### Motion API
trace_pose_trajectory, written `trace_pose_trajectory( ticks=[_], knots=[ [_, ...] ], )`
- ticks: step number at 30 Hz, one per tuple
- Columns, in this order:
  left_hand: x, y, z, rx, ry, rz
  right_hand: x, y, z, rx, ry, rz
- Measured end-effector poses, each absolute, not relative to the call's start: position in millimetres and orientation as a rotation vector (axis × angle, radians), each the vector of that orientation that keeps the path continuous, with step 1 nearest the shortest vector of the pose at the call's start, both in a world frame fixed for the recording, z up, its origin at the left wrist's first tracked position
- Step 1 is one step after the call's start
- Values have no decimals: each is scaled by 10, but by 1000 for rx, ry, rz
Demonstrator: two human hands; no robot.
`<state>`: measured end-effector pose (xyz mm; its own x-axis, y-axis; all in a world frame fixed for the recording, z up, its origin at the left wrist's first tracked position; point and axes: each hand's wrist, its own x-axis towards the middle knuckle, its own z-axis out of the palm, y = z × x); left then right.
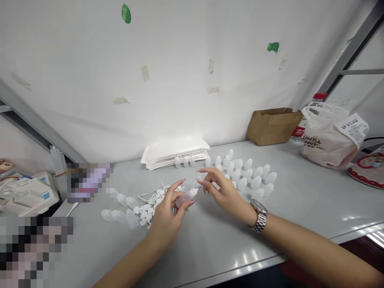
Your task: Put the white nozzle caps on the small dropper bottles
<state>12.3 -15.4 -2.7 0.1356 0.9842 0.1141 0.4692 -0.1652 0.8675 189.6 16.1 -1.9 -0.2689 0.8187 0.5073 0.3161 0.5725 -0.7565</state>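
Observation:
My left hand (169, 208) is closed around a small translucent white squeeze bottle (186, 197), tilted with its nozzle up to the right. Just beside that nozzle is my right hand (220, 190), thumb and fingers bent in toward each other. A tiny white piece (198, 178) shows at its fingertips, too small to name. Behind my left hand lies a pile of small white plastic parts (148, 210), some with thin straps. Several similar white bottles (236, 175) stand in loose rows to the right, and a few more (119, 216) lie left of the pile.
Against the wall rests a stack of white sheets or flat packets (177, 151), with 3 thin-tipped bottles (185, 161) before it. A cardboard box (273, 126) and a white plastic bag (330, 136) sit at the back right. White cases (30, 196) are on the left.

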Motion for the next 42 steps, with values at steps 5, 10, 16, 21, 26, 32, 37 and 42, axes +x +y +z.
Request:
trace_pose_trajectory(
  ticks=[5,10,16,21,26,32,37,42],
  knots=[
    [135,-171,-8,1672,1373,987,1844,156,51,-887,-1481,1324],
    [116,-176,22,1693,1377,938,1839,156,54,-894,-1394,1380],
    [97,-164,12,1735,1387,928,1842,172,15,-893,-1345,1401],
    [102,-158,-30,1760,1404,941,1842,172,13,-884,-1339,1406],
    [101,-154,-33,1780,1414,936,1838,163,26,-895,-1353,1394],
    [102,-154,-33,1821,1429,933,1838,153,14,-901,-1423,1313],
    [96,-172,-52,1871,1453,939,1845,114,-8,-937,-1570,1071],
    [101,-171,-71,1846,1451,926,1843,84,-44,-950,-1677,888]
  ],
)
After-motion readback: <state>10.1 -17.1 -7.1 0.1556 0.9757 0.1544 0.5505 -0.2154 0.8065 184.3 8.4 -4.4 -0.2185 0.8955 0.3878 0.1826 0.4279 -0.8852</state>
